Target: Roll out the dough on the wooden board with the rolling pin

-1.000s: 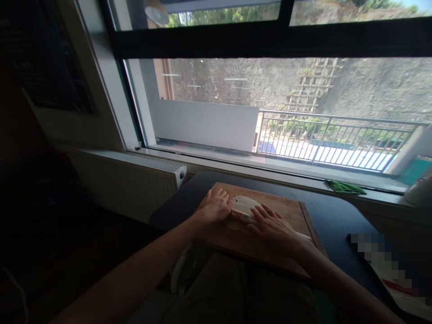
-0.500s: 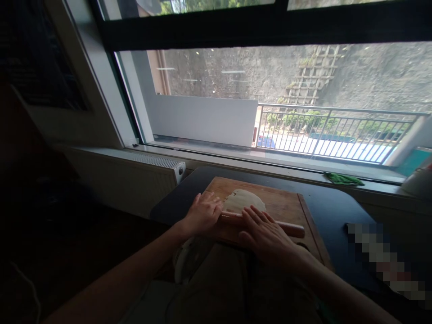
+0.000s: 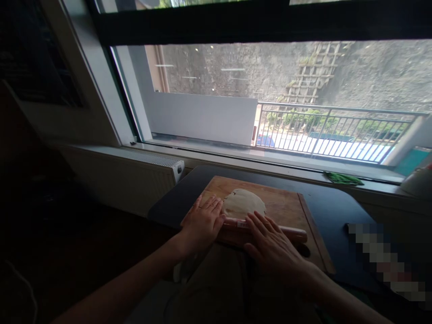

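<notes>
A flat, pale sheet of dough [image 3: 243, 202] lies on a wooden board [image 3: 276, 200]. Along its near edge rests a wooden rolling pin [image 3: 293, 233], slightly slanted, with its right end sticking out. My left hand [image 3: 204, 220] lies flat over the pin's left end, fingers stretched forward and hiding that end. Over the pin's right half lies my right hand [image 3: 272, 238], palm down with fingers extended. Neither hand wraps its fingers round the pin. A dark hole [image 3: 303, 250] in the board shows near the pin's right end.
The board sits on a dark table [image 3: 332, 211] with rounded corners, close to a window sill. A green cloth [image 3: 342, 178] lies on the sill at right. At left is a white radiator [image 3: 135, 173]. A pixelated item [image 3: 384, 261] lies on the table's right side.
The rolling pin has come back toward me, off the dough to its near edge. Both hands moved with it, and the board's hole shows more fully.
</notes>
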Action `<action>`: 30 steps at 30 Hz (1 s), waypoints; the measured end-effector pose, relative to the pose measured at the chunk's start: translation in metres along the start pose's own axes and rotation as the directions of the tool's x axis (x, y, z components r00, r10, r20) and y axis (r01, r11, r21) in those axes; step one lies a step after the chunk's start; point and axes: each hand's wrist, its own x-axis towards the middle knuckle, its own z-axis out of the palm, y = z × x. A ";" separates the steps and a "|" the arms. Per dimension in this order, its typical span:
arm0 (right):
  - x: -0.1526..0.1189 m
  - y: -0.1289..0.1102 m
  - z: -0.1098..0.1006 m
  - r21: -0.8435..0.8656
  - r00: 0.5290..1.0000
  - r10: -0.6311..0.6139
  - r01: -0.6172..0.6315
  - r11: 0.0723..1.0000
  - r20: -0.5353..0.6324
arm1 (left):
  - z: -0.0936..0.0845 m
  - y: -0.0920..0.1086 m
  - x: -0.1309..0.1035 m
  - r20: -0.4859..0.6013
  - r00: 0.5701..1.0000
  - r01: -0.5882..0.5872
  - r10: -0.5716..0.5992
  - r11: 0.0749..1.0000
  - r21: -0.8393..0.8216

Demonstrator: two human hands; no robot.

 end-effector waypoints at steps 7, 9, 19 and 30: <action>0.050 0.037 -0.014 0.039 0.957 0.276 -0.280 0.959 0.088 | 0.006 0.000 0.033 -0.029 0.997 0.075 -0.073 0.995 0.066; 0.074 0.046 -0.013 0.043 0.930 0.361 -0.365 0.930 0.068 | 0.007 0.000 0.046 -0.035 0.997 0.078 -0.075 0.994 0.077; 0.025 0.022 0.000 -0.048 0.988 0.140 -0.143 0.989 -0.065 | -0.004 0.036 -0.002 -0.038 0.999 -0.035 0.034 0.999 -0.006; 0.100 0.061 -0.008 -0.059 0.967 0.163 -0.178 0.982 -0.197 | 0.002 0.030 0.035 0.005 0.998 0.055 -0.056 0.998 0.032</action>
